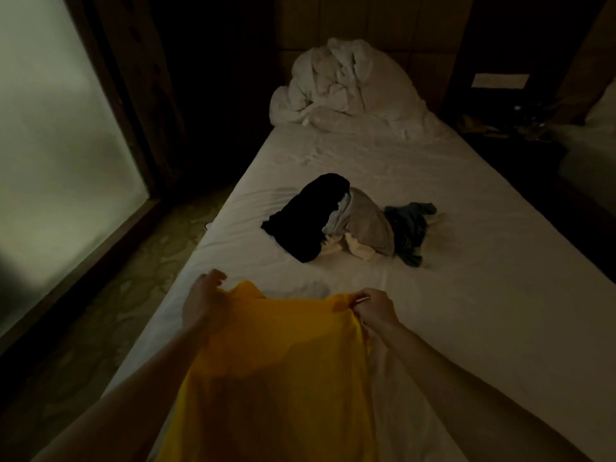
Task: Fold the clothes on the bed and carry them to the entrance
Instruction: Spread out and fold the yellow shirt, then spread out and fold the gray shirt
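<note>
A yellow garment (283, 368) hangs spread in front of me over the near end of the bed (466, 295). My left hand (201, 303) grips its upper left corner and my right hand (375, 308) pinches its upper right corner. Further up the white sheet lies a loose heap of clothes: a black garment (310, 216) on the left, a beige one (370, 225) in the middle with pale fabric under it, and a dark blue-green one (410, 228) on the right. Neither hand touches the heap.
A crumpled white duvet (346, 85) is piled at the head of the bed against a dark headboard. A large frosted window (50, 155) fills the left side. Patterned carpet (133, 281) runs along the bed's left edge. A dark nightstand with clutter (510, 125) stands at the right.
</note>
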Demonstrator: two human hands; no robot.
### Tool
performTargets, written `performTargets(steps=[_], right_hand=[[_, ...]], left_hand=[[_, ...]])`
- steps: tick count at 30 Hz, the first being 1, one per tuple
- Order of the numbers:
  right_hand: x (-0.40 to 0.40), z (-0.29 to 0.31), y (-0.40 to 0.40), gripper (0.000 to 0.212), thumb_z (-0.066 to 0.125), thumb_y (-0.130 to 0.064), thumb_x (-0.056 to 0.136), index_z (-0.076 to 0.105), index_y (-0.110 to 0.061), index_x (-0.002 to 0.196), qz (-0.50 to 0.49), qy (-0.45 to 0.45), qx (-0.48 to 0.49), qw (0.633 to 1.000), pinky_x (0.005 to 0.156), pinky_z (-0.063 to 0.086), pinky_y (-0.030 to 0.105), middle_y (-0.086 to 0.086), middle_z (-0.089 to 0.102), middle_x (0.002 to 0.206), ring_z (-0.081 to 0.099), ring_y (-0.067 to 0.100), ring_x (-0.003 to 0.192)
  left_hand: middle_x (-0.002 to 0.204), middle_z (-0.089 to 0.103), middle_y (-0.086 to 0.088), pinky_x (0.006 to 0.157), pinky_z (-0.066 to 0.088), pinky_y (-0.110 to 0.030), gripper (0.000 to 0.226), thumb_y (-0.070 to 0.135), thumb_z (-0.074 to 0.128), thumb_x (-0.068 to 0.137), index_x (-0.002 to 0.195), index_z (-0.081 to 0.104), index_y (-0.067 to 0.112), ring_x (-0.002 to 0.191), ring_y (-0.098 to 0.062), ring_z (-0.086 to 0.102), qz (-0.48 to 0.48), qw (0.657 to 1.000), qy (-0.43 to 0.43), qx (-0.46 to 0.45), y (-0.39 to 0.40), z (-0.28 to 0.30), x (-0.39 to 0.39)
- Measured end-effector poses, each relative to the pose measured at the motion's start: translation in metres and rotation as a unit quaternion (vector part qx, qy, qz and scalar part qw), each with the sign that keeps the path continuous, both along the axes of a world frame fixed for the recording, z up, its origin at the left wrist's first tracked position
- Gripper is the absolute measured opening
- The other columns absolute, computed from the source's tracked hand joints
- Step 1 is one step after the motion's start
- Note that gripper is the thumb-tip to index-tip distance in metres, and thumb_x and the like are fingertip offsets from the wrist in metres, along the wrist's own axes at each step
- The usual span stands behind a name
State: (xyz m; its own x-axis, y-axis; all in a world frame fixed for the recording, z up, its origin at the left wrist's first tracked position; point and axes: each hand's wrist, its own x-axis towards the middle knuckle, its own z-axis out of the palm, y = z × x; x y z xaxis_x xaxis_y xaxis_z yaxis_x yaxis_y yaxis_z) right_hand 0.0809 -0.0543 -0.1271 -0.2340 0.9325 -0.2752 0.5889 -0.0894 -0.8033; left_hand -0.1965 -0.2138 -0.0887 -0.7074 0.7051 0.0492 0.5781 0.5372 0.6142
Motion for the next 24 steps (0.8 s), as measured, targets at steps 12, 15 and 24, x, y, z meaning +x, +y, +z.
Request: performTargets(steps=[12,15,24], right_hand=[[0.074,0.025,0.097,0.052,0.058,-0.022,0.091,0.041,-0.018,0.141,0.027,-0.210,0.154,0.965,0.095,0.046,0.036,0.005,0.053,0.139,0.051,0.027,0.123],[0.088,0.026,0.135,0.057,0.055,-0.027,0.092,0.036,-0.018,0.145,0.054,-0.248,0.172,0.952,0.097,0.046,0.040,0.009,0.051,0.140,0.049,0.030,0.125],[0.085,0.012,0.246,0.064,0.055,-0.028,0.093,0.025,-0.022,0.149,0.116,-0.342,0.251,0.898,0.102,0.037,0.046,0.006,0.040,0.147,0.039,0.030,0.133]], left_hand=[[0.124,0.058,0.002,0.096,0.041,-0.035,0.033,0.030,0.057,0.091,0.122,0.058,0.021,0.117,-0.020,0.052,-0.238,0.943,0.233,-0.002,0.130,0.019,0.100],[0.131,0.054,0.004,0.102,0.037,-0.035,0.039,0.034,0.054,0.090,0.127,0.055,0.023,0.125,-0.019,0.048,-0.281,0.922,0.267,-0.022,0.173,0.005,0.130],[0.122,0.056,0.001,0.099,0.037,-0.033,0.033,0.038,0.050,0.089,0.118,0.058,0.024,0.117,-0.021,0.053,-0.324,0.887,0.327,-0.037,0.288,-0.048,0.162]])
